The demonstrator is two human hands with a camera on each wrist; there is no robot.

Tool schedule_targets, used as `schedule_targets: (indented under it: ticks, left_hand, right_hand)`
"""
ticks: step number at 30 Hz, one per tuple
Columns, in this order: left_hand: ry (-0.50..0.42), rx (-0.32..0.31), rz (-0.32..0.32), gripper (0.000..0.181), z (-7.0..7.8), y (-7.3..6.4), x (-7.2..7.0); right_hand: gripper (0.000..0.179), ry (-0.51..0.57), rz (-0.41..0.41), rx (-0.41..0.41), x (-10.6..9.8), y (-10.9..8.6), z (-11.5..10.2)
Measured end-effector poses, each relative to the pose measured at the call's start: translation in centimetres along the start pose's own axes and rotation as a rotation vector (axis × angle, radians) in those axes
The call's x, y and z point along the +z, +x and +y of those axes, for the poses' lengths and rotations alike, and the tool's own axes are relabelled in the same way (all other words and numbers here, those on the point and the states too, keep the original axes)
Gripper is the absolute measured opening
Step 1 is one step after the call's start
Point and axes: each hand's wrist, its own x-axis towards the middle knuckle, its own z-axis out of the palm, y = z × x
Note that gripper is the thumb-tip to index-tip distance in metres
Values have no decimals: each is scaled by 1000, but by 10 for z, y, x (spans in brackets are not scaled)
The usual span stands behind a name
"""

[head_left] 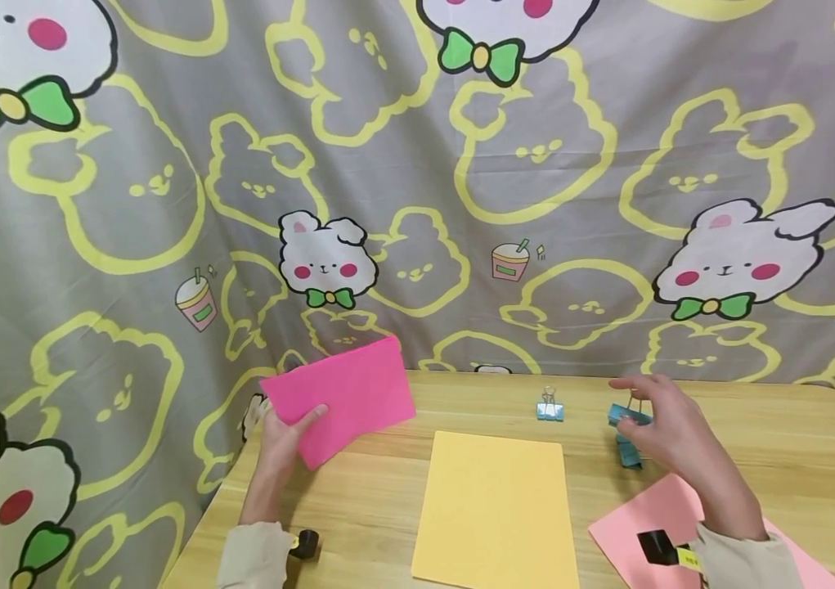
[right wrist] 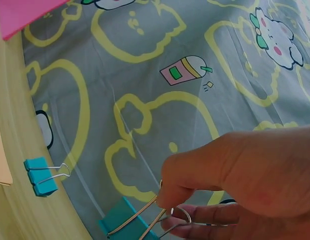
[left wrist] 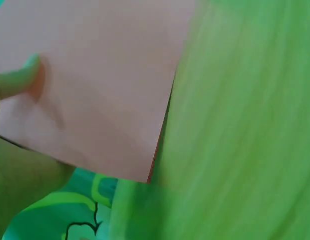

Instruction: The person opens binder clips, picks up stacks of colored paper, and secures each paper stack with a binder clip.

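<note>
Holds bright pink rectangular paper (head_left: 358,388) tilted over pale wooden tabletop (head_left: 365,499) in clamped left fingers (head_left: 312,417); pinches teal metal binder clip (right wrist: 119,215) by wire handles (right wrist: 132,216) with right fingers (head_left: 636,383). May drop clip through uneven squeezing.

Two hands (head_left: 280,438) (head_left: 675,421), one left and one right. Two light sleeves (head_left: 253,556) (head_left: 748,563). Two small black blocks (head_left: 305,544) (head_left: 656,546). Three blue clips (head_left: 550,411) (head_left: 629,415) (head_left: 629,454). One bright pink paper (head_left: 361,393), one yellow paper (head_left: 498,507), one light pink paper (head_left: 623,525): three in all, but too hard to tell how many sheets in each. One wooden counter (head_left: 373,499). One curtain (head_left: 388,184), with two pink cups (head_left: 198,305) (head_left: 510,263) printed on it.
</note>
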Motion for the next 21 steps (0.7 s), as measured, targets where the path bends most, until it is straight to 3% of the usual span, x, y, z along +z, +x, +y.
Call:
schedule_targets:
  ticks: [4, 10, 15, 21]
  left_hand:
    - [-16, 9, -39, 61, -8, 2, -1]
    - [-39, 84, -111, 50, -12, 3, 1]
    - [6, 104, -97, 37, -12, 1, 2]
    - [78, 50, -66, 38, -8, -2, 6]
  right_hand:
    - [56, -7, -17, 1, 0, 0, 2]
    - [61, -11, -13, -11, 1, 0, 5]
    - [67, -14, -28, -4, 1, -1, 6]
    - [71, -40, -45, 37, 2, 0, 6]
